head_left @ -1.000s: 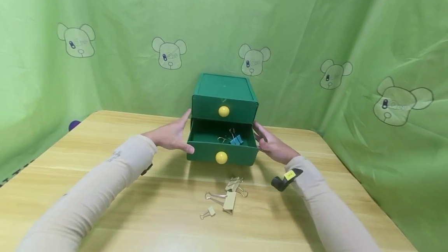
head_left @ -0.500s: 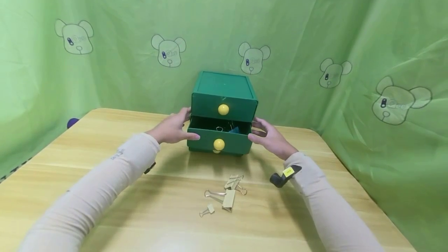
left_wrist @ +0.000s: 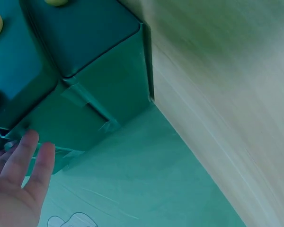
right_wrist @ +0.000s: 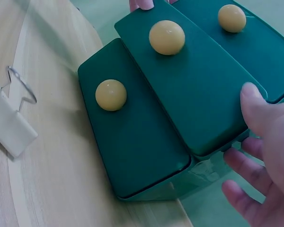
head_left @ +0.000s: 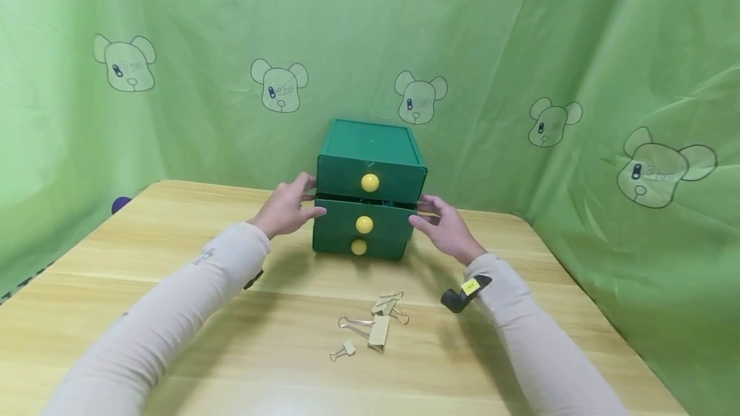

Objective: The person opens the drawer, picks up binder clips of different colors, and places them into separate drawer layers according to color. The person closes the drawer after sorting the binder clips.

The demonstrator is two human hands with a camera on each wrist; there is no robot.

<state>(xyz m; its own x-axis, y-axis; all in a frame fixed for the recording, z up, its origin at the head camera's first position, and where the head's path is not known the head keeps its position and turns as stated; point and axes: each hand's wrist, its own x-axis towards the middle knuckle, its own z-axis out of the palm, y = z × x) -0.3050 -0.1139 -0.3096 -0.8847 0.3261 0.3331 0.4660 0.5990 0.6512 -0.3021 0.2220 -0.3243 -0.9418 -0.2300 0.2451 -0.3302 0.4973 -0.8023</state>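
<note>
A green cabinet (head_left: 372,141) with three stacked drawers and round yellow knobs stands on the table. Its middle drawer (head_left: 336,218) sticks out slightly, and slivers of the clips inside show through the narrow gap along its top. My left hand (head_left: 282,210) is at the drawer's left edge, thumb on the front, other fingers extended along the side. At the opposite edge, my right hand (head_left: 448,228) touches the front with its thumb (right_wrist: 252,105); its loosely bent fingers lie beside the cabinet. Neither hand grips anything.
Closer to me on the table (head_left: 277,352) lie a large gold binder clip (head_left: 378,331), another gold clip (head_left: 384,304) behind it and a small gold clip (head_left: 348,347). Green curtain (head_left: 485,146) hangs close behind the cabinet and along the right.
The middle drawer has slid back into the cabinet, uncovering the bottom drawer's front and hiding most of the blue clip inside. Both thumbs have come onto its front and moved away from me with it.
</note>
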